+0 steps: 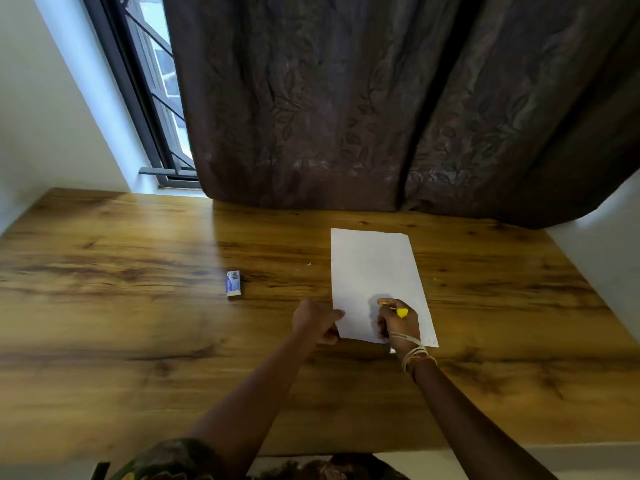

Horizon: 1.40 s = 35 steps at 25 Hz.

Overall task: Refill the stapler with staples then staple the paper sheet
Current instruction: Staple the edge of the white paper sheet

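Note:
A white paper sheet [374,271] lies on the wooden table [138,323], right of centre. My left hand [317,322] pinches the sheet's near left edge. Over the sheet's near end my right hand [396,323] grips a small yellow stapler [400,310], of which only the yellow ends show past the fingers. A small blue and white staple box [233,283] lies on the table to the left of the paper, apart from both hands.
A dark brown curtain [381,116] hangs over the table's far edge. A barred window [156,98] is at the far left and white walls stand on both sides. The table's near edge runs just below my forearms.

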### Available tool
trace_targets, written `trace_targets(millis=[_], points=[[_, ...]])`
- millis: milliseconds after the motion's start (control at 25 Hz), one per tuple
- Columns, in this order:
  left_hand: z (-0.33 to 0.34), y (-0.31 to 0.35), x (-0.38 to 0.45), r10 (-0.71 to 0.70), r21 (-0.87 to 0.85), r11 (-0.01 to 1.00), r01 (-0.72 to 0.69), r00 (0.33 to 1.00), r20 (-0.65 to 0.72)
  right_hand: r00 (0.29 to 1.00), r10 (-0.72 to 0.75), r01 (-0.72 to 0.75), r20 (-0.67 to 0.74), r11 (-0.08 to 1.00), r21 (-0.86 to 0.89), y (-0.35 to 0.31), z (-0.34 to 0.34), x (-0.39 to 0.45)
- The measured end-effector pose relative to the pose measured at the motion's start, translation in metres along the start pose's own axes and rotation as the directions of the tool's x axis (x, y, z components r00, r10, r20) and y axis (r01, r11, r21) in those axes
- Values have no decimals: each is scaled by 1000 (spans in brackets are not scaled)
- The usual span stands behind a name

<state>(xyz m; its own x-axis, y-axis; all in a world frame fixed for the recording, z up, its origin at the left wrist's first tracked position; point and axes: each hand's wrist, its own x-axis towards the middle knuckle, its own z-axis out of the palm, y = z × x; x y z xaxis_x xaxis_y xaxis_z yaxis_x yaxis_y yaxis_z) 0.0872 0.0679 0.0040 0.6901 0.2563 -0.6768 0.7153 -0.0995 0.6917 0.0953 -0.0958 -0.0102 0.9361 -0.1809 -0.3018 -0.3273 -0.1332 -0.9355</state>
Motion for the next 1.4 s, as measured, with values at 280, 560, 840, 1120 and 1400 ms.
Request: trace_targets(millis=[280,560,840,1120,1400], points=[[23,-6,-14,21,-237,971,34,974,225,997,69,-74,30,970,233,-10,-18,8],[45,-3,-15,3,-520,842,145,962,274,961,229,-193,-158,958,213,-3,-59,1],[103,9,-31,2,-583,792,183,954,301,935,240,-137,-259,923,360,0,-46,-20],[114,1,-23,-48,-466,878,110,988,144,920,197,-97,-339,953,288,-9,-53,-13],[78,4,-14,-59,-637,749,182,976,210,966,221,-215,-137,975,56,-18,-58,3]])
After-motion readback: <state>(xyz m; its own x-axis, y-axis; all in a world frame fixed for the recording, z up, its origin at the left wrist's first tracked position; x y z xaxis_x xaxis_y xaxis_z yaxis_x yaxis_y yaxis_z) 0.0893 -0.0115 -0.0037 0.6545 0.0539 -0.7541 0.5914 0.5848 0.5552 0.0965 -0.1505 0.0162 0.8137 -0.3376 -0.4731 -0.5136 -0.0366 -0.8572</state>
